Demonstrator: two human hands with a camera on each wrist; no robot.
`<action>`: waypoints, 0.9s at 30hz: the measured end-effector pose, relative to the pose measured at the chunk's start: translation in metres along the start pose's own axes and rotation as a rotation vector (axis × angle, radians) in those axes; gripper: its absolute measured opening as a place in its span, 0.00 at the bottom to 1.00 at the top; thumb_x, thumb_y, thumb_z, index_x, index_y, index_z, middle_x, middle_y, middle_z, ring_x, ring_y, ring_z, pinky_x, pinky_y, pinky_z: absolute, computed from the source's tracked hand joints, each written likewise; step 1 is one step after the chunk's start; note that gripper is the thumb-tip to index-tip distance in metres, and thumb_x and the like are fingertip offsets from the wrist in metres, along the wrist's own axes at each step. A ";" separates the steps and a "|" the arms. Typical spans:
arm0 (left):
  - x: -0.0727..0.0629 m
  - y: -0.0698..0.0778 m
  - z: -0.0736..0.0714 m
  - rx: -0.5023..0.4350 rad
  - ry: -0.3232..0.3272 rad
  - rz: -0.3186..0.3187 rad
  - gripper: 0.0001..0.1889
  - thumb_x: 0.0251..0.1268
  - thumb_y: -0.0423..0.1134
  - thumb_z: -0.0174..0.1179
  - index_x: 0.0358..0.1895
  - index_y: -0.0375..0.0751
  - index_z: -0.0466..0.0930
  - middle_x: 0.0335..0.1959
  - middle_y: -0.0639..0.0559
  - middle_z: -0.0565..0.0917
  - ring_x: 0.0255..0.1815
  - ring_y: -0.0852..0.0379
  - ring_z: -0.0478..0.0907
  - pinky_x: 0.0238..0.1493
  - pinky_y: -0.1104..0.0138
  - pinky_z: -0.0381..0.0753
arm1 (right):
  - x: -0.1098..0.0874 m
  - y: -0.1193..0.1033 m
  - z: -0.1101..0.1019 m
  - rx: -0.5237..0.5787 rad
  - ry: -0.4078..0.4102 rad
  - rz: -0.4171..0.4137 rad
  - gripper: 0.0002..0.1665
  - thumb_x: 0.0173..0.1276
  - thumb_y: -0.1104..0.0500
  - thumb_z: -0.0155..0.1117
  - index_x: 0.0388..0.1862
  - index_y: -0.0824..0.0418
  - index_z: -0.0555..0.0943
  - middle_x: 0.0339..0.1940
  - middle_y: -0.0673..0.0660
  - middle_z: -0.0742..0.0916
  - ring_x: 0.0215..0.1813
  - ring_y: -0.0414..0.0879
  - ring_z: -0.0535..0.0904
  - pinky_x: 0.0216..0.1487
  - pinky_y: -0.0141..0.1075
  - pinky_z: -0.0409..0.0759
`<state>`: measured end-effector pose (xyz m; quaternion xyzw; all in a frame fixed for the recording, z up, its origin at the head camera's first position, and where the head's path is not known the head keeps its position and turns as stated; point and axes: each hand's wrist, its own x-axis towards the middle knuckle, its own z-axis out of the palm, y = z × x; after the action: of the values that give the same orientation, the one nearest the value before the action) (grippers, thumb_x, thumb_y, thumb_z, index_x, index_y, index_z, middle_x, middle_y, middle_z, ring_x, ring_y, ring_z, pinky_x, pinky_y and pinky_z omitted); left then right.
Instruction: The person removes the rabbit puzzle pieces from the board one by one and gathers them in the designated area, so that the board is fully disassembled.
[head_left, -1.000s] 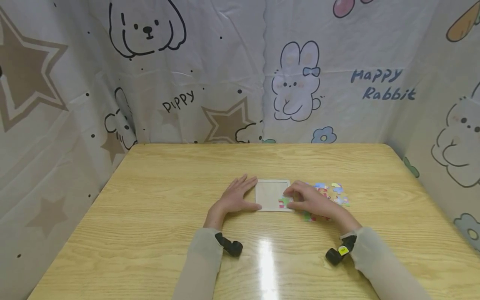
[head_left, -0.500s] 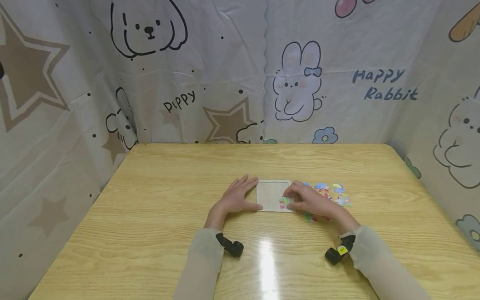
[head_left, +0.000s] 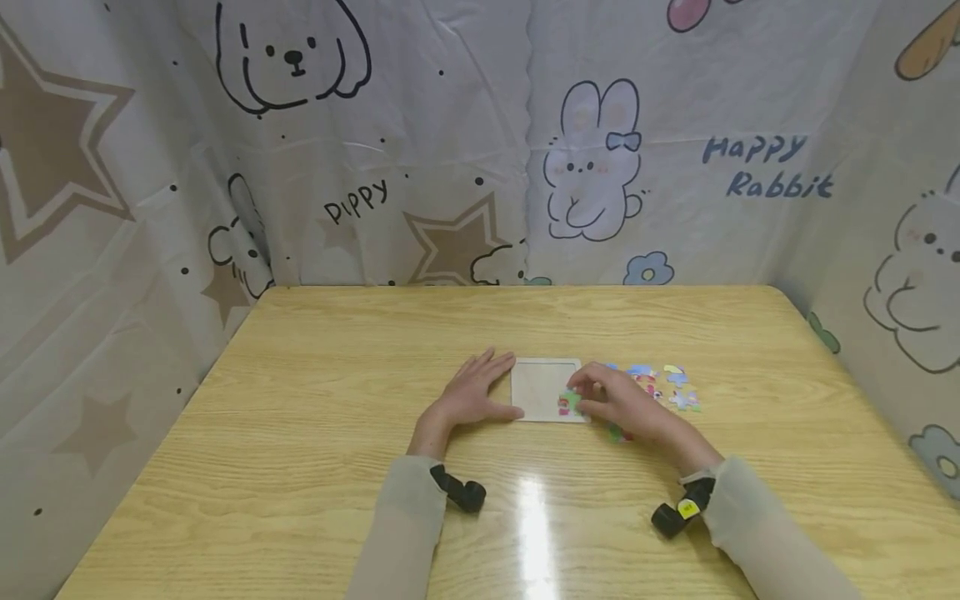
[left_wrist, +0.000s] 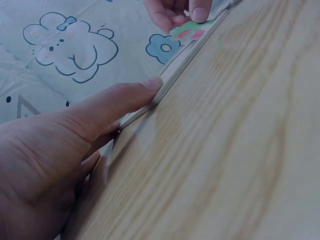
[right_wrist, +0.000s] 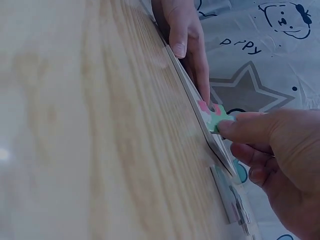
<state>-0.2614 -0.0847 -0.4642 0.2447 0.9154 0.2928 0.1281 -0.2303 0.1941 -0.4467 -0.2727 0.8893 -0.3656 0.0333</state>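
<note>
A shallow white puzzle tray (head_left: 536, 387) lies flat on the table. My left hand (head_left: 472, 393) rests along its left side with fingers spread, and the thumb (left_wrist: 145, 87) touches the front edge. Over the tray's front right corner, my right hand (head_left: 618, 400) pinches a green jigsaw piece (head_left: 569, 402) with pink and red marks. In the right wrist view that jigsaw piece (right_wrist: 214, 117) sits between thumb and fingers, tilted close over the tray's rim. More loose puzzle pieces (head_left: 678, 392) lie right of the tray, partly hidden under my right hand.
The wooden table (head_left: 337, 358) reaches back to a printed curtain (head_left: 450, 150), which also hangs at both sides. In the right wrist view, a low stack of puzzle pieces (right_wrist: 232, 200) stands close beside the tray's end.
The green jigsaw piece has shifted and turned slightly at the tray's front right corner, so more of it shows. My right fingers moved a little with it; the left hand stays in place.
</note>
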 end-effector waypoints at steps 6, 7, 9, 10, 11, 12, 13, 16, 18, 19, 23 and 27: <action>0.000 -0.001 0.001 -0.001 0.001 -0.003 0.48 0.56 0.59 0.66 0.78 0.53 0.53 0.81 0.56 0.52 0.84 0.52 0.38 0.84 0.54 0.35 | -0.001 -0.001 0.003 0.022 0.023 0.006 0.12 0.66 0.68 0.63 0.48 0.61 0.79 0.41 0.56 0.85 0.43 0.42 0.79 0.43 0.29 0.82; 0.000 -0.001 0.001 0.000 0.001 -0.003 0.48 0.56 0.59 0.67 0.78 0.53 0.53 0.81 0.56 0.52 0.84 0.52 0.38 0.84 0.54 0.35 | -0.001 -0.001 0.003 0.035 0.025 0.009 0.12 0.67 0.68 0.63 0.48 0.61 0.79 0.41 0.56 0.85 0.43 0.42 0.79 0.43 0.29 0.82; 0.000 -0.001 0.001 0.000 0.001 -0.003 0.48 0.56 0.59 0.67 0.78 0.52 0.53 0.81 0.55 0.52 0.84 0.52 0.39 0.84 0.54 0.35 | -0.003 0.000 0.003 0.064 0.034 0.020 0.12 0.67 0.68 0.62 0.49 0.61 0.79 0.42 0.57 0.85 0.44 0.42 0.79 0.43 0.28 0.82; 0.000 -0.001 0.001 0.002 0.001 -0.002 0.48 0.56 0.59 0.67 0.78 0.52 0.53 0.81 0.55 0.52 0.84 0.52 0.39 0.84 0.54 0.35 | -0.004 0.000 0.003 0.080 0.040 0.031 0.12 0.68 0.68 0.62 0.49 0.61 0.79 0.43 0.57 0.85 0.44 0.42 0.79 0.43 0.28 0.82; 0.000 0.000 0.001 0.004 0.001 -0.002 0.48 0.56 0.59 0.67 0.78 0.52 0.53 0.81 0.55 0.52 0.84 0.52 0.39 0.84 0.54 0.35 | -0.005 0.001 0.002 0.097 0.046 0.042 0.12 0.68 0.67 0.62 0.50 0.61 0.79 0.44 0.58 0.85 0.44 0.42 0.80 0.43 0.28 0.82; 0.000 0.000 0.001 0.005 0.000 -0.002 0.48 0.56 0.59 0.67 0.78 0.52 0.53 0.81 0.55 0.52 0.84 0.52 0.39 0.84 0.54 0.35 | -0.006 0.001 0.002 0.118 0.050 0.058 0.12 0.68 0.67 0.61 0.50 0.61 0.79 0.45 0.58 0.85 0.45 0.42 0.79 0.43 0.28 0.82; 0.001 0.000 0.001 0.008 0.000 -0.003 0.48 0.56 0.60 0.67 0.78 0.52 0.53 0.81 0.55 0.52 0.83 0.52 0.39 0.84 0.54 0.35 | -0.008 0.002 0.001 0.132 0.054 0.069 0.12 0.69 0.66 0.61 0.51 0.60 0.79 0.46 0.59 0.84 0.45 0.42 0.79 0.43 0.28 0.82; 0.001 0.000 0.001 0.009 -0.001 -0.005 0.48 0.56 0.60 0.67 0.78 0.52 0.53 0.81 0.54 0.51 0.83 0.51 0.39 0.84 0.53 0.36 | -0.012 0.005 -0.002 0.149 0.068 0.099 0.12 0.70 0.66 0.61 0.52 0.60 0.79 0.48 0.59 0.84 0.46 0.41 0.79 0.44 0.27 0.82; 0.002 0.000 0.001 0.008 -0.002 -0.004 0.48 0.56 0.60 0.67 0.78 0.52 0.54 0.81 0.53 0.51 0.83 0.51 0.39 0.84 0.53 0.36 | -0.016 0.008 -0.005 0.153 0.075 0.103 0.12 0.70 0.66 0.61 0.52 0.61 0.78 0.48 0.60 0.84 0.46 0.41 0.80 0.45 0.26 0.82; 0.002 0.000 0.001 0.008 -0.002 -0.004 0.48 0.56 0.60 0.67 0.78 0.52 0.54 0.81 0.53 0.51 0.83 0.51 0.39 0.84 0.53 0.36 | -0.017 0.010 -0.006 0.148 0.080 0.099 0.12 0.70 0.66 0.61 0.51 0.61 0.78 0.48 0.60 0.84 0.46 0.40 0.79 0.45 0.26 0.82; 0.002 -0.001 0.001 0.007 -0.001 0.000 0.48 0.56 0.60 0.67 0.78 0.52 0.54 0.81 0.53 0.52 0.83 0.51 0.39 0.84 0.53 0.36 | -0.027 0.018 -0.011 0.166 0.091 0.110 0.12 0.69 0.67 0.60 0.51 0.61 0.78 0.46 0.60 0.83 0.43 0.38 0.80 0.40 0.26 0.83; 0.002 -0.001 0.000 0.006 0.007 -0.004 0.48 0.56 0.60 0.67 0.78 0.52 0.54 0.81 0.53 0.51 0.83 0.51 0.39 0.84 0.53 0.35 | -0.036 0.025 -0.016 0.170 0.110 0.117 0.12 0.70 0.67 0.60 0.51 0.60 0.79 0.46 0.60 0.83 0.42 0.37 0.80 0.37 0.25 0.82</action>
<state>-0.2632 -0.0847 -0.4653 0.2422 0.9172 0.2907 0.1250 -0.2156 0.2374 -0.4565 -0.1963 0.8700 -0.4513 0.0287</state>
